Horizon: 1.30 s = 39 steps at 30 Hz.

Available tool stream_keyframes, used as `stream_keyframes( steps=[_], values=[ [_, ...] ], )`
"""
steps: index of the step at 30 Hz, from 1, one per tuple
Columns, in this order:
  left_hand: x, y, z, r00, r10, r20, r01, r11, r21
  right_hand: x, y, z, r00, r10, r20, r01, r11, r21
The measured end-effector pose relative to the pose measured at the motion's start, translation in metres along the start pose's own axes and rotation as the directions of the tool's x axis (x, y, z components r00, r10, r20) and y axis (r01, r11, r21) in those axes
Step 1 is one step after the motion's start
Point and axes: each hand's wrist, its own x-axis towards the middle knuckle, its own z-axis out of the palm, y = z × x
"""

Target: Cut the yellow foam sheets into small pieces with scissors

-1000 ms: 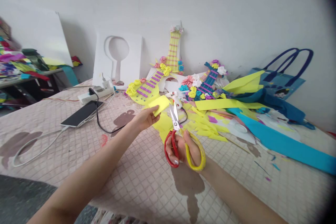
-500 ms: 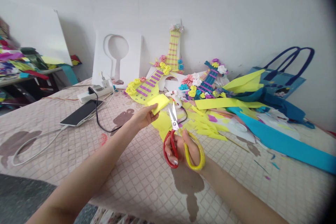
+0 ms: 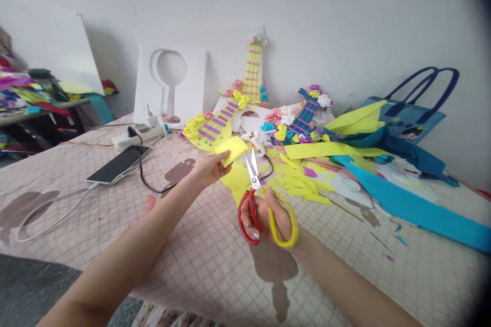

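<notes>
Between the thumb and fingers of my left hand (image 3: 211,169) is a piece of yellow crepe paper (image 3: 235,149), held above the table. My right hand (image 3: 264,214) grips scissors (image 3: 253,176) with one red and one yellow handle. Their blades point up and away, slightly parted, just right of the paper and apart from it. A white glue gun (image 3: 256,142) lies behind the blade tips. Under and beside my hands, yellow paper scraps (image 3: 303,184) are scattered. Behind my left hand leans a yellow paper guitar (image 3: 213,130) with purple strips and paper flowers.
A phone (image 3: 118,164) on a white cable and a power strip (image 3: 140,133) lie at left. Blue crepe paper (image 3: 414,207) stretches across the right side, before a blue bag (image 3: 416,117). A white cut-out board (image 3: 195,79) leans on the wall.
Almost nothing differs. Both hands keep their places with the yellow paper and the scissors; the view has shifted very slightly.
</notes>
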Motion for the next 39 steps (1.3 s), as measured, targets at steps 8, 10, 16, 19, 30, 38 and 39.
stream_keyframes(
  steps=[8, 10, 16, 19, 30, 38, 39],
  values=[
    [-0.003, 0.002, 0.003, 1.0, -0.006, -0.004, 0.006, 1.0, 0.001, 0.001, 0.006, -0.004, 1.0, 0.019, 0.004, -0.019, 1.0, 0.024],
    [-0.003, 0.002, 0.003, 1.0, -0.009, -0.004, 0.009, 1.0, 0.0, 0.0, 0.006, -0.004, 1.0, 0.014, 0.01, -0.015, 1.0, 0.025],
    [-0.003, 0.003, 0.002, 1.0, 0.004, -0.009, -0.004, 1.0, -0.001, 0.001, 0.008, -0.006, 0.999, 0.005, 0.034, -0.007, 0.999, 0.036],
    [-0.003, 0.003, 0.003, 1.0, 0.008, -0.016, -0.008, 1.0, -0.003, 0.002, 0.01, -0.007, 0.999, 0.004, 0.037, -0.005, 0.999, 0.039],
    [-0.002, 0.001, -0.001, 0.997, 0.016, 0.071, -0.022, 0.996, 0.087, 0.003, 0.006, -0.011, 1.0, 0.002, 0.012, -0.002, 0.998, 0.056],
    [0.002, 0.0, -0.008, 0.981, 0.017, 0.192, -0.051, 0.983, 0.176, 0.0, -0.003, -0.007, 1.0, 0.021, 0.012, -0.022, 0.994, 0.108],
    [0.001, 0.0, -0.008, 0.981, 0.01, 0.194, -0.046, 0.982, 0.184, 0.0, -0.003, -0.007, 1.0, 0.022, 0.015, -0.023, 0.994, 0.108]
  ],
)
